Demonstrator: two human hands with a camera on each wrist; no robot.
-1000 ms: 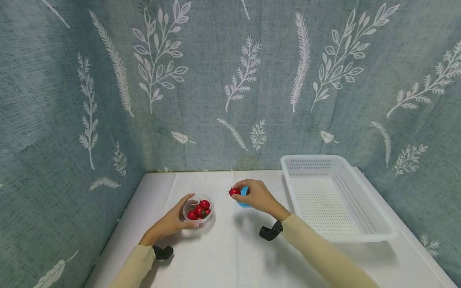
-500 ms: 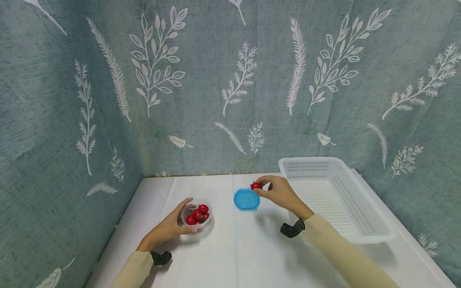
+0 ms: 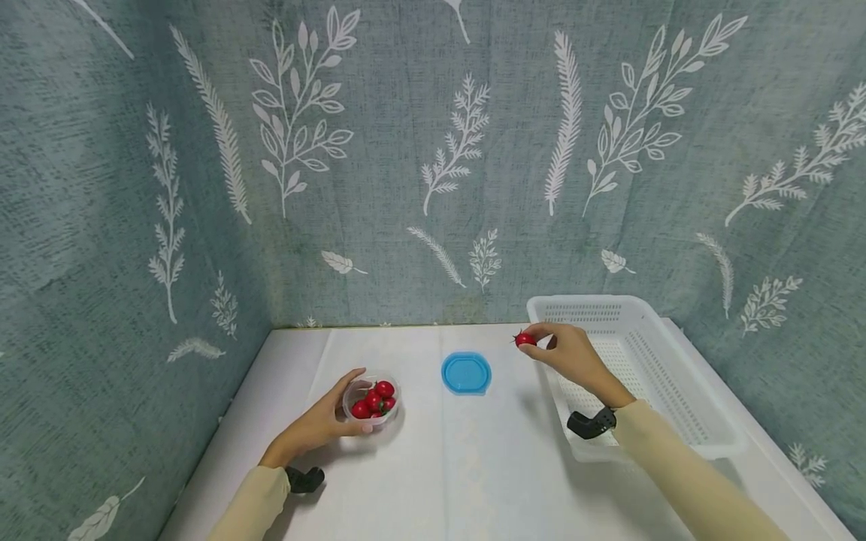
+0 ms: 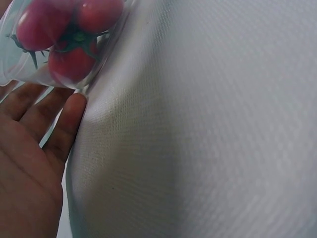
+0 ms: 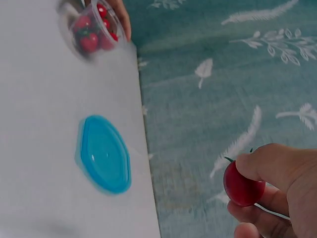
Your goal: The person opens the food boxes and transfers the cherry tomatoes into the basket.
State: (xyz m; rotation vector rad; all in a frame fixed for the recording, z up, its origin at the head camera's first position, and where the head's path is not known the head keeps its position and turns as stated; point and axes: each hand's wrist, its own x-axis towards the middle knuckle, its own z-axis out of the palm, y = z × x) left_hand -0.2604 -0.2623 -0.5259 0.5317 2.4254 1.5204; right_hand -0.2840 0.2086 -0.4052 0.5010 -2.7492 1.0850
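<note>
A red cherry tomato (image 3: 525,340) with a green stem is pinched between the thumb and fingers of my right hand (image 3: 571,358), close by the left rim of the white basket. The right wrist view shows that tomato (image 5: 242,184) held up off the table. On the left, my left hand (image 3: 325,415) grips a clear round tub (image 3: 352,391) from its side, thumb near and fingers far. Several red cherry tomatoes (image 3: 374,400) lie inside the tub. Through its wall in the left wrist view, tomatoes (image 4: 72,59) with green stems press against the plastic.
A blue lid (image 3: 466,373) lies flat on the white table (image 3: 406,481) between the hands. The white perforated basket (image 3: 676,361) stands at the right, its near left part overlapped by the right arm. A patterned curtain (image 3: 392,150) borders the table at the back and sides.
My right hand has carried the pinched cherry tomato rightward, from over the blue lid to beside the basket, leaving the lid uncovered. The left hand keeps its grip on the tub.
</note>
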